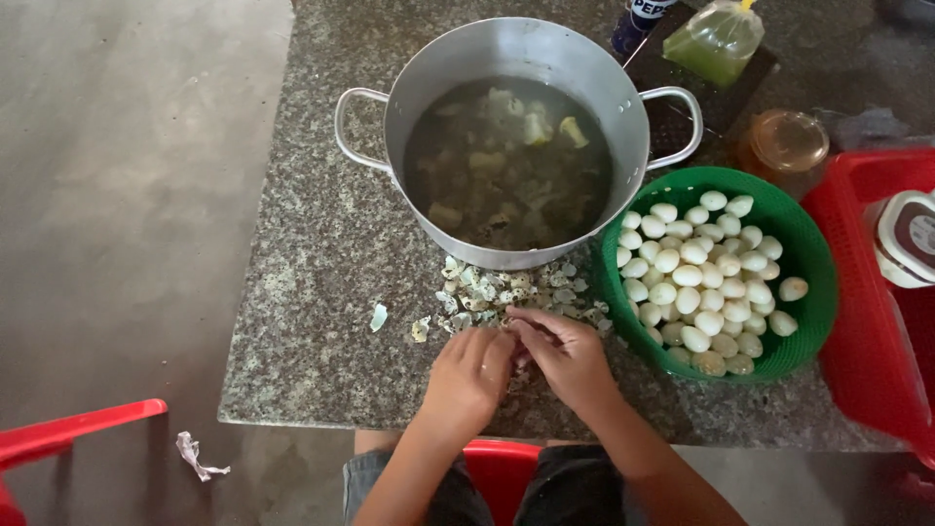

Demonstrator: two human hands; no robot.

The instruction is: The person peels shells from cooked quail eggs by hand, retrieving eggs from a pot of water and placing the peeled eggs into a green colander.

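Both our hands, left hand (467, 375) and right hand (565, 356), pinch a small egg, hidden between our fingers, just before the pot (506, 146), where shell bits (506, 292) could spill off the tabletop (312, 292).

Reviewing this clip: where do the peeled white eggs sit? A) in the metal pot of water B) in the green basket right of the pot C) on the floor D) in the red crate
B: the peeled eggs fill the green basket beside the metal pot, while both hands work over the shell bits on the granite table.
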